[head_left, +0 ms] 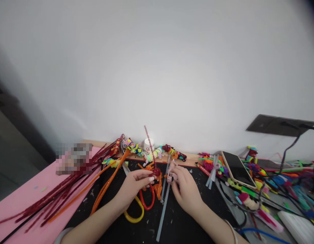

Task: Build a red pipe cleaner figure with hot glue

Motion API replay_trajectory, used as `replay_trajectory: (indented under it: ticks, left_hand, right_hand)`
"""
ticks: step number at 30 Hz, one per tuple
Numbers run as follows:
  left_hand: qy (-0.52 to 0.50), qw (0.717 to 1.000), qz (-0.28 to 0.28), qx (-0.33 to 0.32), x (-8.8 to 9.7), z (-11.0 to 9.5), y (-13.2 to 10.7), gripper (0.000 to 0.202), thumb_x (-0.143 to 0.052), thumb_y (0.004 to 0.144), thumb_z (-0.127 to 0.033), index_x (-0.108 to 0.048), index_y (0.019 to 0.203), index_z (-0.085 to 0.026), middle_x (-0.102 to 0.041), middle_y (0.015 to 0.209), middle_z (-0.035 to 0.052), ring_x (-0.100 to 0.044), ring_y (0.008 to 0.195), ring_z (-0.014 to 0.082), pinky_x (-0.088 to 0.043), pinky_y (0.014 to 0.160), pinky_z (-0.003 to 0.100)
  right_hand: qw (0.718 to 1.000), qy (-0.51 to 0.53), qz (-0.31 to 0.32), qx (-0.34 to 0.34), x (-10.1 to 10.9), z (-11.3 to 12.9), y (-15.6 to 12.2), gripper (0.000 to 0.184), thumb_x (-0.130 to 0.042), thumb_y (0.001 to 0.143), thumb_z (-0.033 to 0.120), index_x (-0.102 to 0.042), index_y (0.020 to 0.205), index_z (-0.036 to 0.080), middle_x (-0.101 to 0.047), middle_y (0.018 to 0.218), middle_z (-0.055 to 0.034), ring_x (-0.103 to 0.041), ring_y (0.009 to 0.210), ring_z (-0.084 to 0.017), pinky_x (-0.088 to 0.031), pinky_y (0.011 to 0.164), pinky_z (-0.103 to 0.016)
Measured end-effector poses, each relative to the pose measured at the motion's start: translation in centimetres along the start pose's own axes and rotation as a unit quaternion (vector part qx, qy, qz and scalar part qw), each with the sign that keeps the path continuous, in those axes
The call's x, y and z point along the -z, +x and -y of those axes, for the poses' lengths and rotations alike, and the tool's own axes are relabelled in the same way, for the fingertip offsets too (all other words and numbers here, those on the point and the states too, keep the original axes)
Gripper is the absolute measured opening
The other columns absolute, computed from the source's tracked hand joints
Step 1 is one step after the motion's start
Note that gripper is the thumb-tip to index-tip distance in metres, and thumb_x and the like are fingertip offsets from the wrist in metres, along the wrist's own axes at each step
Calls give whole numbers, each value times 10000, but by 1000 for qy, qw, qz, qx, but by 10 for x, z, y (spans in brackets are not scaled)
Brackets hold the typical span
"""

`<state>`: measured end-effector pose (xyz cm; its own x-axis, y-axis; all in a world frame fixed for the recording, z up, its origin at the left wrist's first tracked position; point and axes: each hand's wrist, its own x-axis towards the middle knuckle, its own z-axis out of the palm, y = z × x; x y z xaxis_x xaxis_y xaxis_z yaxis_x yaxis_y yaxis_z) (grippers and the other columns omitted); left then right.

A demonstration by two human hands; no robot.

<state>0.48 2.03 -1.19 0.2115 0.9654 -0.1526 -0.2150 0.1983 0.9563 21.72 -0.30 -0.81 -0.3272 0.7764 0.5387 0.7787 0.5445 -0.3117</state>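
Now | left hand (136,184): pipe cleaner (146,135) | right hand (184,189): stick (162,215) | cup (146,147) (logo unreadable)

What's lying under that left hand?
Scissors with yellow and red handle loops lie on the black mat under the left hand, which pinches a red glitter stem; the right hand holds a pink piece. The left hand hides their pivot.

Two hands (136,183) (184,187), one phone (238,168), one cup (148,145)

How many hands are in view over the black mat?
2. The left hand pinches a red pipe cleaner; the right hand, just beside it, holds a small pink piece. No others show.
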Motion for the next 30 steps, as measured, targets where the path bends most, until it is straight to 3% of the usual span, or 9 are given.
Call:
replay_trajectory:
  ticks: [7,12,17,22,26,30]
  left_hand:
    - [-34,999,-13,17,3,-2,17,281,-780,614,-262,-735,867,-149,-743,744,27,-661,709,141,-516,722,237]
    - [-7,1000,-4,6,3,-5,31,281,-768,626,-279,-723,866,-141,-730,691,23,-655,651,134,-517,660,226]
    - [-6,1000,-4,-17,4,-4,37,247,-770,613,-256,-662,808,-150,-701,686,-4,-652,595,123,-503,573,209]
    - [17,999,24,-23,3,-4,33,210,-761,607,-248,-633,730,-135,-708,632,20,-670,616,155,-508,592,241]
    - [33,999,17,-2,2,-4,33,214,-749,604,-267,-655,741,-132,-721,627,33,-684,641,176,-513,605,260]
    - [50,998,32,3,3,-3,36,221,-737,624,-289,-656,763,-137,-719,647,32,-689,646,177,-515,598,260]
  right_hand:
    - [995,-97,33,13,-8,-9,-3,368,-430,820,101,-473,1184,140,-488,1255,-149,-437,1142,-293,-388,929,-469]
    - [992,-106,60,28,-5,-7,-5,457,-457,763,90,-453,1215,161,-463,1293,-131,-410,1173,-297,-369,949,-470]
    - [987,-145,36,-54,-5,-11,-9,593,-493,658,87,-412,1242,145,-451,1281,-153,-425,1151,-317,-393,915,-465]
    - [971,-193,38,-139,-9,-26,-14,438,-533,682,180,-503,1115,122,-598,1027,-167,-553,926,-333,-468,724,-451]
    - [978,-114,72,-159,-8,-30,-12,350,-519,681,148,-544,1031,142,-645,953,-139,-593,876,-308,-467,761,-453]
    - [980,75,64,-175,1,-22,-6,355,-508,690,150,-537,1043,178,-652,957,-84,-616,845,-244,-487,745,-351]
